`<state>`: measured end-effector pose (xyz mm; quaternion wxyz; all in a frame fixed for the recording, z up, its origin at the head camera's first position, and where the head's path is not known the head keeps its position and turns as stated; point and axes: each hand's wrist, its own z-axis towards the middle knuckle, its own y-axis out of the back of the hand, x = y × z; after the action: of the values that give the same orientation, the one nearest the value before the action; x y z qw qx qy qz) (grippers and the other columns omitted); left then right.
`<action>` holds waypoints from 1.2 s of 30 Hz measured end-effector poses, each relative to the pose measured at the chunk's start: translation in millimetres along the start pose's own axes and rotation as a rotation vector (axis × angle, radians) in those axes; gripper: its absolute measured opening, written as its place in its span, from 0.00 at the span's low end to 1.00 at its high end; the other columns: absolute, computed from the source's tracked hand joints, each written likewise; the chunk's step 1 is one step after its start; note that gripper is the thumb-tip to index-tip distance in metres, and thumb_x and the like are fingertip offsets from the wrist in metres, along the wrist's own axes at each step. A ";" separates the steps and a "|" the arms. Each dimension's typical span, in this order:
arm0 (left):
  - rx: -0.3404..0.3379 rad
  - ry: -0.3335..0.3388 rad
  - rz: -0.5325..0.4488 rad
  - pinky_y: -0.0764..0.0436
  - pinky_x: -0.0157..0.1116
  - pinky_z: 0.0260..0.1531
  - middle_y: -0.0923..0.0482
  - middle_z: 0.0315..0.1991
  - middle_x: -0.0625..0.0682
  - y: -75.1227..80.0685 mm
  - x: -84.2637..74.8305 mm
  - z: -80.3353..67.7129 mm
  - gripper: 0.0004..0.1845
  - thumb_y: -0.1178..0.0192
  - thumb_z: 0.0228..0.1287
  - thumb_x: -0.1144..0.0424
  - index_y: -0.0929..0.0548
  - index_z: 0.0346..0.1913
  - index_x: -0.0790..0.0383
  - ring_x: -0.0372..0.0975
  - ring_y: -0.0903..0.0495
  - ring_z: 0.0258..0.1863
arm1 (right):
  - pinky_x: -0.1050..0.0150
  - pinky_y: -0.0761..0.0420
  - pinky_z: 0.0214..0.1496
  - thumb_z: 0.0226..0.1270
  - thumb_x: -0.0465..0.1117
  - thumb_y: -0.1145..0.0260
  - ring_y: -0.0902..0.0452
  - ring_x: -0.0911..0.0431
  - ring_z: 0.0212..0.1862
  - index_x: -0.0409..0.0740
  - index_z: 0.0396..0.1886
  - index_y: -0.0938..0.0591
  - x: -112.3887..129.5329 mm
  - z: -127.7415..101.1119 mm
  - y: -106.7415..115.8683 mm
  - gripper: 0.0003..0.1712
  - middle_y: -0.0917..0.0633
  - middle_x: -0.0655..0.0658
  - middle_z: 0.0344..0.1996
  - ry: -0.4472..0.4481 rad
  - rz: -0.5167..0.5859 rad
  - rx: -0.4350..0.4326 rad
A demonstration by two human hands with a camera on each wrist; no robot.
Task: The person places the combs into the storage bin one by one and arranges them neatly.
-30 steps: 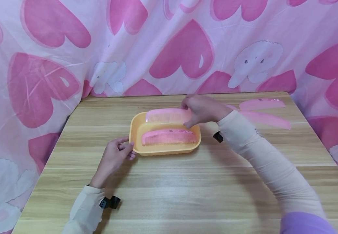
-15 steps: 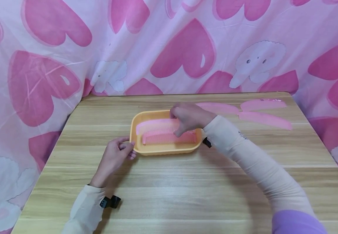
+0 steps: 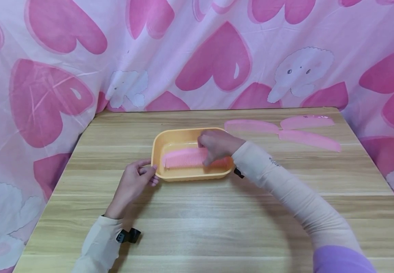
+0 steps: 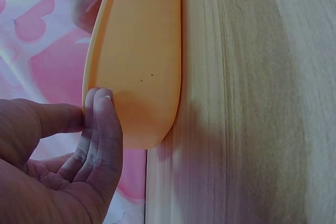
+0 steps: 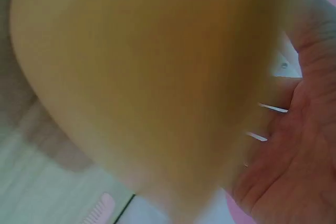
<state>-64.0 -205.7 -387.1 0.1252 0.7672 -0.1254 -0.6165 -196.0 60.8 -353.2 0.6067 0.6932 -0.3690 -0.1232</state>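
Observation:
A yellow tray (image 3: 190, 177) stands on the table, pinched at its left rim by my left hand (image 3: 133, 184). The left wrist view shows thumb and fingers of that hand (image 4: 79, 156) on the tray's edge (image 4: 142, 51). Inside the tray, my right hand (image 3: 221, 143) holds a pink comb (image 3: 183, 153) by its right part, low over a second pink comb that it nearly covers. In the right wrist view the blurred tray wall (image 5: 147, 77) hides the fingertips of the right hand (image 5: 294, 150) and the held comb.
Behind and right of the tray lie three more pink combs: one near the tray's corner (image 3: 251, 126), one at the back (image 3: 307, 121) and one slanting below it (image 3: 309, 140). A pink heart-patterned cloth (image 3: 214, 57) hangs behind the wooden table (image 3: 197, 223).
My right hand has carried the comb from the tray's back rim forward and down inside, onto the other comb's place. My left hand has stayed on the rim.

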 end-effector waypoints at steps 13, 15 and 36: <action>0.012 -0.030 -0.035 0.12 0.33 0.29 0.14 0.31 0.63 -0.6 -2.2 -0.7 0.21 0.43 0.75 0.69 0.29 0.64 0.81 0.38 0.16 0.25 | 0.58 0.21 0.45 0.46 0.50 0.17 0.25 0.51 0.40 0.41 0.41 0.16 -3.6 -1.0 -8.5 0.27 0.20 0.46 0.42 -0.002 -0.011 -0.008; 0.014 -0.035 -0.042 0.12 0.33 0.29 0.14 0.31 0.63 -0.6 -3.1 -1.2 0.22 0.43 0.75 0.69 0.29 0.64 0.81 0.38 0.16 0.25 | 0.58 0.20 0.50 0.49 0.50 0.18 0.24 0.50 0.44 0.39 0.46 0.16 -3.5 -2.9 -7.1 0.28 0.19 0.45 0.46 -0.003 0.008 0.006; 0.013 -0.032 -0.024 0.12 0.34 0.30 0.15 0.31 0.64 -0.9 1.7 -1.8 0.21 0.44 0.75 0.69 0.29 0.63 0.80 0.37 0.15 0.25 | 0.45 0.25 0.66 0.57 0.46 0.20 0.26 0.41 0.62 0.29 0.61 0.22 -64.8 -72.7 50.5 0.37 0.20 0.34 0.58 -0.103 0.181 -0.186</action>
<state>-61.8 -205.4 -388.6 0.1108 0.7595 -0.1220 -0.6293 -214.5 158.7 -307.1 0.6572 0.5908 -0.4475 -0.1369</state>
